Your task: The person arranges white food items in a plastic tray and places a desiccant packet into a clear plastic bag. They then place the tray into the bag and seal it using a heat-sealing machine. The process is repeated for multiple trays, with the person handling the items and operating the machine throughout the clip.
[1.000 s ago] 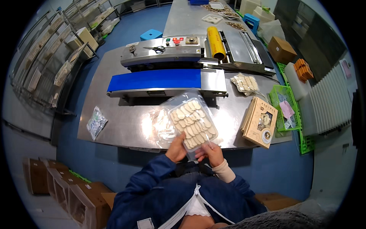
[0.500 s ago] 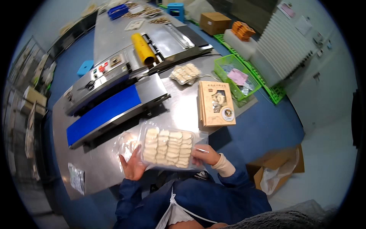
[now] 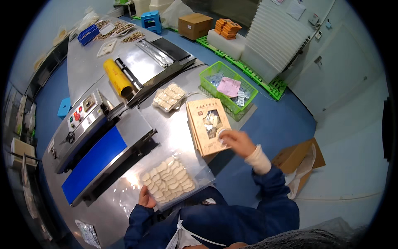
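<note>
A clear plastic tray of pale sliced food point(image 3: 170, 181), in a clear bag, lies tilted at the near edge of the steel table. My left hand point(image 3: 146, 198) grips its lower left corner, its fingers partly hidden by the tray. My right hand point(image 3: 238, 142) is over the near right corner of a tan cardboard box point(image 3: 199, 120) with a window and a round label. Its fingers are curled together against the label; whether they pinch anything there is hidden. Another box lies beneath this one.
Two stacked food packs point(image 3: 169, 98) lie beyond the box, beside a green basket point(image 3: 206, 76) of sachets. To the left stands a sealing machine point(image 3: 85, 112) with a blue belt point(image 3: 95, 166) and scissors point(image 3: 69, 137) on top. A silver packet point(image 3: 88, 233) sits at the near left.
My right hand has let go of the tray's right side and moved right and up to the box. The tray has turned, with my left hand still at its left. The view has shifted.
</note>
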Motion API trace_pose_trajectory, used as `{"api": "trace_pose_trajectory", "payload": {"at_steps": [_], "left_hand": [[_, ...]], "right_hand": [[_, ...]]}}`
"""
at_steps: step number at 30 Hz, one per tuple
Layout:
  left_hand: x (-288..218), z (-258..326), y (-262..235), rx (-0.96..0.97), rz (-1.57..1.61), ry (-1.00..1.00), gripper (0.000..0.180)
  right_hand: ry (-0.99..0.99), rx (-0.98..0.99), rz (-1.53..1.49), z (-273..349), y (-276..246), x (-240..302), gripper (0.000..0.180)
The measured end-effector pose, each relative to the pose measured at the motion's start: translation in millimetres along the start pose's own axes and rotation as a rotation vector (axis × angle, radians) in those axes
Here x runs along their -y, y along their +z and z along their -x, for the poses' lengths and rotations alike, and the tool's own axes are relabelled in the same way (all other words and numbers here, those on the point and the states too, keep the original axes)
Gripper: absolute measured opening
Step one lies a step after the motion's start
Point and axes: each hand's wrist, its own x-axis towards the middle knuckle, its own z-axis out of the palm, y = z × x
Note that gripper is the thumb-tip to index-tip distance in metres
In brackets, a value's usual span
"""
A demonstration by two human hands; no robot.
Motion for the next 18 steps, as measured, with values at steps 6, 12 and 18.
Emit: {"api": "trace_pose_trajectory", "payload": {"at_steps": [6,12,18], "left_hand": [[-5,-46,20,-0.148,-0.009,0.126,0.060],[10,-85,47,-0.206,-0.033,0.211,0.062],[15,-120,72,-0.267,-0.040,0.271,0.062]], "right_hand": [[0.207,-0.306,0.626,-131,-158,-161,0.026],[0.323,-0.251,1.022,-227,-183,-265,0.025],[0.419,0.067,1.167,-248,-192,-277,0.020]]}}
